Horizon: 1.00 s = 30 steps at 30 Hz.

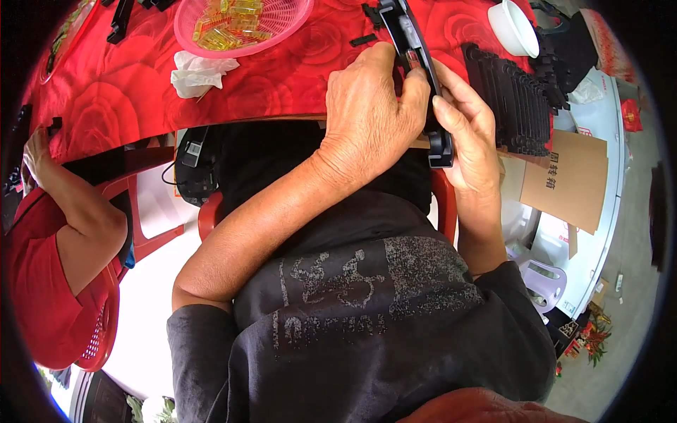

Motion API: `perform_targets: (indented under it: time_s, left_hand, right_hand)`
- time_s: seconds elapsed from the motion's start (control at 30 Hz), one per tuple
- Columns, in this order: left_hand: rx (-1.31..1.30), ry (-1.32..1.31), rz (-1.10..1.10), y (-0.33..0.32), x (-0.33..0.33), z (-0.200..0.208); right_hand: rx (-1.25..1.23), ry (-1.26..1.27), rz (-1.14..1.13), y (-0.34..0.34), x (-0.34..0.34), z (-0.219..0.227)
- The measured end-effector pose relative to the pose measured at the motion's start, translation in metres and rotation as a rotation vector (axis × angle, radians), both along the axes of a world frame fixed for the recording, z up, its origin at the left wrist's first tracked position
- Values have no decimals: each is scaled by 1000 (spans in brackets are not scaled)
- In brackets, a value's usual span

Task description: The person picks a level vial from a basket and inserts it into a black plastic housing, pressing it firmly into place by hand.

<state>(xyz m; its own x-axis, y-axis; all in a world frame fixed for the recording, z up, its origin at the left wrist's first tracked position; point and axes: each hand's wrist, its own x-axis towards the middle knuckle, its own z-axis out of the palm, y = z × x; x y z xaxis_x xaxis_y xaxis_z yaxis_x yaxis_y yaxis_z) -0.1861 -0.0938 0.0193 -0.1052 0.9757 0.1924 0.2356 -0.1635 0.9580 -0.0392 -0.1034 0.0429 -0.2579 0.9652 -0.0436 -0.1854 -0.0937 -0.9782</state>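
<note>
A long, narrow black plastic housing (439, 144) stands tilted between my two hands, just over the table's near edge. My right hand (469, 137) is closed round it from the right, its thumb against the side. From the left, my left hand (370, 106) is curled against the housing, thumb pressing into its hollow. A small clear, reddish piece (413, 59) shows in the hollow by that thumb; its kind is unclear. My left fingertips are partly hidden behind the housing.
The red rose-patterned tablecloth (282, 84) carries a pink basket (185, 35) of yellow vials, a crumpled tissue (201, 74), a white tub (513, 28) and stacked black plastic parts (508, 99). A cardboard box (568, 180) stands at right. Another person's arm (77, 204) rests at left.
</note>
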Motion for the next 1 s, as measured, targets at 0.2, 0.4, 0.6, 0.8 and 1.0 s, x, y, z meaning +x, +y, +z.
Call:
perform_targets:
  time_s: [0.2,0.4,0.6,0.8,1.0]
  left_hand:
    - [70,-71,-3,0,25,-5]
    - [221,171,-78,-10,35,1]
    - [198,258,-118,-23,34,-1]
    - [180,295,-133,-22,28,-5]
    - [140,236,-186,-13,39,3]
  right_hand:
    - [-111,89,-69,18,20,-8]
    - [-65,39,-130,23,26,-7]
    - [50,-26,-157,6,1,0]
    - [73,-102,-190,1,-6,-7]
    - [51,-53,-218,11,9,-4]
